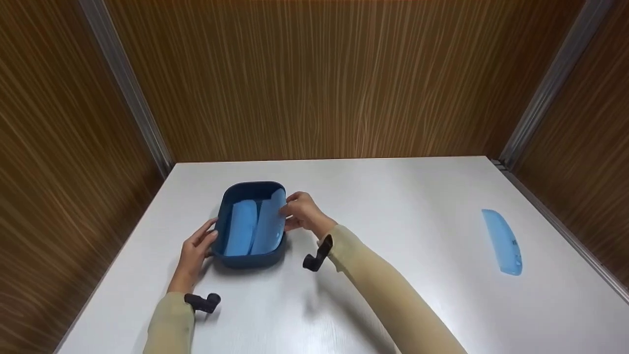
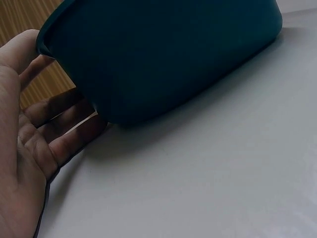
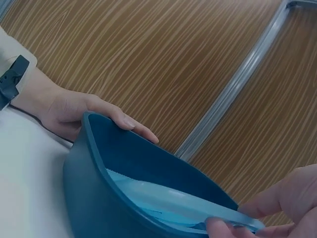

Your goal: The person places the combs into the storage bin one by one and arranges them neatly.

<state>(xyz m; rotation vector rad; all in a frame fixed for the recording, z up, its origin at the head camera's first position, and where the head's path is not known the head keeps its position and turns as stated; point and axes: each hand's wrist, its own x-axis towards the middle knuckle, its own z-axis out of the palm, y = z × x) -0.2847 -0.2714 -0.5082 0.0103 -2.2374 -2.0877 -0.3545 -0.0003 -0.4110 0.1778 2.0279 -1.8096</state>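
A dark-blue plastic bin (image 1: 248, 260) stands on the table, with a light-blue plastic piece (image 1: 242, 228) lying in its left half. Along the right side of the bin is a second light-blue piece (image 3: 173, 201), tilted, its end reaching past the rim. My right hand (image 1: 304, 214) pinches that end between thumb and fingers at the bin's right rim. On the opposite side, my left hand (image 1: 194, 250) holds the bin. In the left wrist view, one digit lies at the rim while other fingers (image 2: 81, 136) touch the wall near the base.
Far to the right on the white table (image 1: 393, 246) lies another light-blue piece (image 1: 502, 242) with a curved edge and small dark marks. Wood-grain panels (image 1: 319, 78) with metal corner strips enclose the table at the back and sides.
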